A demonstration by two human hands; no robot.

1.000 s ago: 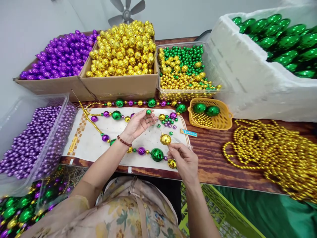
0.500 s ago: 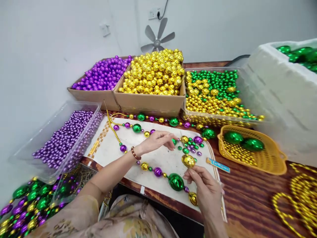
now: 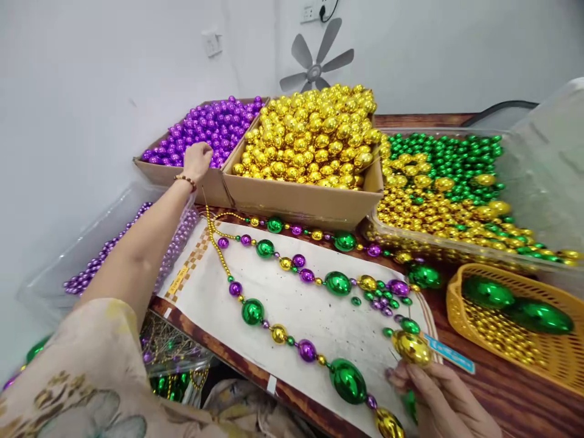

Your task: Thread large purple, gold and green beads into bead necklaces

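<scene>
left hand (image 3: 197,159) curled, fingers down among glossy purple plastic beads (image 3: 214,125) in cardboard box (image 3: 182,176); grasp unclear. right hand (image 3: 438,398) pinches shiny gold bead (image 3: 412,347): likely light, slippery; grip its sides.

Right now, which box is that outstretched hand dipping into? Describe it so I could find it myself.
Start at the row of containers along the white wall, under the fan. The left hand reaches into the cardboard box of purple beads, the leftmost in that row. Its neighbour, the box of gold beads, is heaped higher, and the clear tub of purple beads nearer the person holds much smaller ones.
</scene>
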